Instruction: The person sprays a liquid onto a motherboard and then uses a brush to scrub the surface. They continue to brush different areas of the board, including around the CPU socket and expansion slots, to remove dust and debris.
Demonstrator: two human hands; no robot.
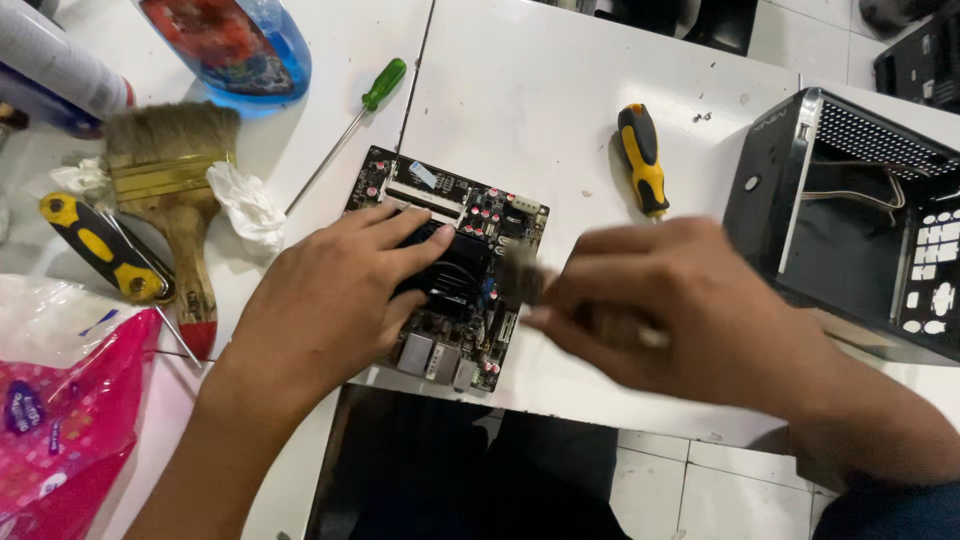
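Currently, at the table's nine-o'clock edge lies a pink printed plastic bag (pixel 60 400). Above it, toward ten o'clock, rest a yellow-and-black-handled screwdriver (pixel 100 248), a wide wooden-handled paintbrush with a brass ferrule (pixel 175 190) and a crumpled white tissue (pixel 248 208). A blue transparent plastic bottle (pixel 235 45) stands at eleven o'clock, with a slim green-handled screwdriver (pixel 355 125) just right of it.

The small square black circuit board with slots and capacitors (pixel 450 270) lies flat at the centre of the white tabletop (pixel 540 90), close to the six-o'clock edge. The left hand (pixel 335 300) presses down on the board with fingers spread open, fingertips on the black heatsink; it grips nothing, it only steadies.

The right hand (pixel 690 310) is clenched around the handle of a small dark-bristled brush (pixel 522 275), whose blurred bristles meet the board at its three-o'clock edge.

Judged from this position, good practice is to keep the steadying palm flat, use light strokes, and direct dust outward, away from the slots.

A second yellow-and-black screwdriver (pixel 642 158) lies at one o'clock. An open black metal computer case with perforated top (pixel 860 230) stands at three o'clock.
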